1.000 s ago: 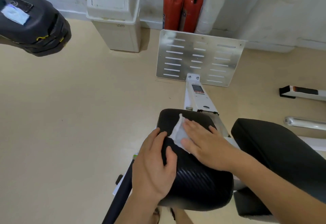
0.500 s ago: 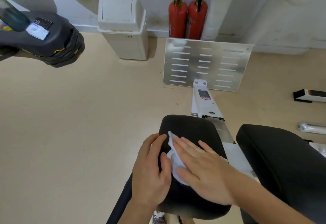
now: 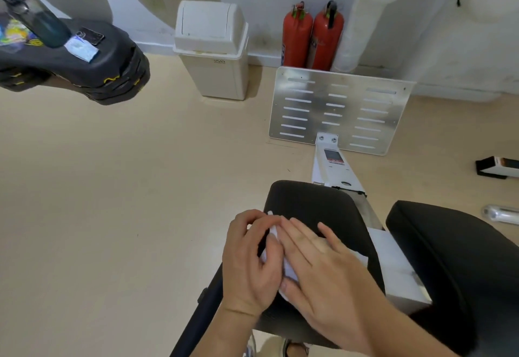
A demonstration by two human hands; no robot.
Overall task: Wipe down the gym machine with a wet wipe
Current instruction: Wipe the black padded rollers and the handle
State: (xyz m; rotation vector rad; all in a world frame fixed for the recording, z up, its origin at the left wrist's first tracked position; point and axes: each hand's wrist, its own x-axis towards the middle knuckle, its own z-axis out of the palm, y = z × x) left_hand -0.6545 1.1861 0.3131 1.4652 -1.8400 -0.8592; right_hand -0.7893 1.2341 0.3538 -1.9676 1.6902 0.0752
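A white wet wipe (image 3: 288, 271) lies on the left part of a black padded cushion (image 3: 317, 205) of the gym machine, low in the middle of the view. My right hand (image 3: 323, 266) presses flat on the wipe with straight fingers and covers most of it. My left hand (image 3: 250, 266) curls round the cushion's left edge, its thumb touching the wipe. A second black cushion (image 3: 449, 258) sits to the right. The machine's white beam (image 3: 334, 168) runs forward to a slotted metal footplate (image 3: 337, 106).
A white bin (image 3: 213, 56) and two red fire extinguishers (image 3: 311, 36) stand at the far wall. At upper left a black bench (image 3: 92, 67) carries a dark bottle (image 3: 36, 19), a phone and a small packet (image 3: 81, 49). Beige floor spreads to the left.
My right hand has slid the wipe back toward me and leftward across the cushion, up against my left hand. The view has tilted up a little.
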